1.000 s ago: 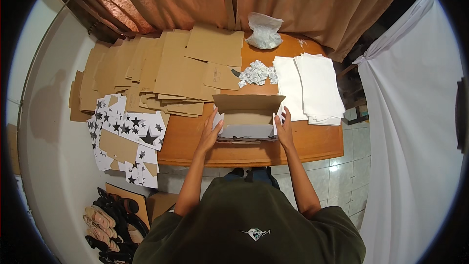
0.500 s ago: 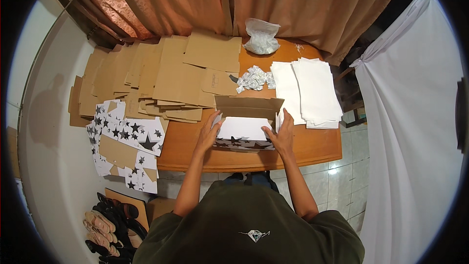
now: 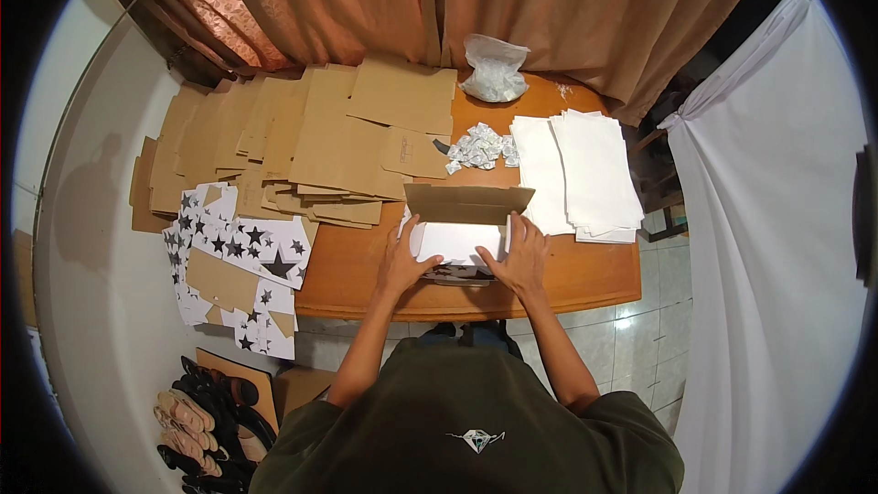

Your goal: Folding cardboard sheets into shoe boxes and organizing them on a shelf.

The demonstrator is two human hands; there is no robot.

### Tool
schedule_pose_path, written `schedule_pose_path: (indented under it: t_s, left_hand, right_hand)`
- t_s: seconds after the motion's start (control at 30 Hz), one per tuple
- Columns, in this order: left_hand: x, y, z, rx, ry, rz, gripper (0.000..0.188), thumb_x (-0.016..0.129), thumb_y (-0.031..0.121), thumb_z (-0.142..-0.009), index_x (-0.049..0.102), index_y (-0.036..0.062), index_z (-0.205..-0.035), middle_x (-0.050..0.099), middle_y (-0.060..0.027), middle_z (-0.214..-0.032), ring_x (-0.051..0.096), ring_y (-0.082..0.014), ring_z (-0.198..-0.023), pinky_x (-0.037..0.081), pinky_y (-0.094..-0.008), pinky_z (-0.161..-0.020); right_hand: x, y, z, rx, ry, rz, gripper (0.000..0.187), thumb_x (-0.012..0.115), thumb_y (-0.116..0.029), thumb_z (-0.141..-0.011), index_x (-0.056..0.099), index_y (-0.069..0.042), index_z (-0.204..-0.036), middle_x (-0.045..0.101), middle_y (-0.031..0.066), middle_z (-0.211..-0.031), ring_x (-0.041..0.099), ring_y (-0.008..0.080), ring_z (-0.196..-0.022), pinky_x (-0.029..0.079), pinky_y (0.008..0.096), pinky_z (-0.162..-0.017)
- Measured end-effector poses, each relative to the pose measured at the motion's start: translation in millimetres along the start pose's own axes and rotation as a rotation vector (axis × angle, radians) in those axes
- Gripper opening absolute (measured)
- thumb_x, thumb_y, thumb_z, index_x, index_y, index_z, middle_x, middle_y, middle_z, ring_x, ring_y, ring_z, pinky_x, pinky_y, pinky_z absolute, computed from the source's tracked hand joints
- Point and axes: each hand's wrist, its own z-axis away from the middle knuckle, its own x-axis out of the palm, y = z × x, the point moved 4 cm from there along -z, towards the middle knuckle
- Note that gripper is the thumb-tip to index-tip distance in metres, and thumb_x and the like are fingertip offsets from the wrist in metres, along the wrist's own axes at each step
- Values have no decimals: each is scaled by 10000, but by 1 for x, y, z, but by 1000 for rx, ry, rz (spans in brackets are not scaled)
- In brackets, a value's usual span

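Two hands are on the box now, one at each end! The white box (image 3: 457, 242), dark stars on its front, sits by the middle of the counter's front edge, its brown inner flap (image 3: 469, 204) standing up along the back. Left hand (image 3: 402, 263) grips the left end, fingers round the outside, thumb on the front rim; right hand (image 3: 518, 261) mirrors it, gripping the right end with its thumb on the white panel lying between them. What counts here, I'd judge, is balance: equal pressure from both sides, ends kept upright and square, thumbs pressing close to the corners so the thin panel doesn't bow. Squeeze too hard and the card could crease; let one end splay and the panel may sit crooked. Keep that back flap free of the fingers, too!

Out towards the left edge of the counter (image 3: 338, 285), flat brown cardboard (image 3: 325, 142) overlaps in a broad spread, with star-printed pieces (image 3: 242, 245) at the front left corner. Small packets (image 3: 477, 146) lie beyond the box, a clear bag (image 3: 496, 73) by the back edge, white sheets (image 3: 596, 174) towards the right edge
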Motion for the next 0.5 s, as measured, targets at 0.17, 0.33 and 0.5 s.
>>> schedule_pose_path:
  t_s: [0.17,0.33,0.5]
  left_hand:
    - [6,8,7,-14,1,-27,1038,889,514,-694,379,198,-1542,368,-291,-1499,438,-489,-1360,434,-540,-1079]
    - [8,7,6,11,45,-7,1041,883,503,-707,361,183,-1548,356,-295,-1492,444,-488,-1352,438,-536,-1075]
    - [13,-6,5,29,93,-26,1022,872,494,-725,361,152,-1540,388,-282,-1455,459,-476,-1327,440,-533,-1062]
  right_hand:
    - [-25,-5,-39,2,-51,-105,886,669,-619,-858,430,-37,-1483,403,254,-1507,314,444,-1443,164,747,-1129]
    - [-15,-19,-65,-149,-237,221,890,726,-566,-828,425,-84,-1512,432,134,-1534,300,391,-1481,102,772,-1144]
    - [-3,-29,-48,-137,-341,283,865,834,-312,-773,426,-171,-1522,555,83,-1328,475,308,-1325,188,771,-1119]
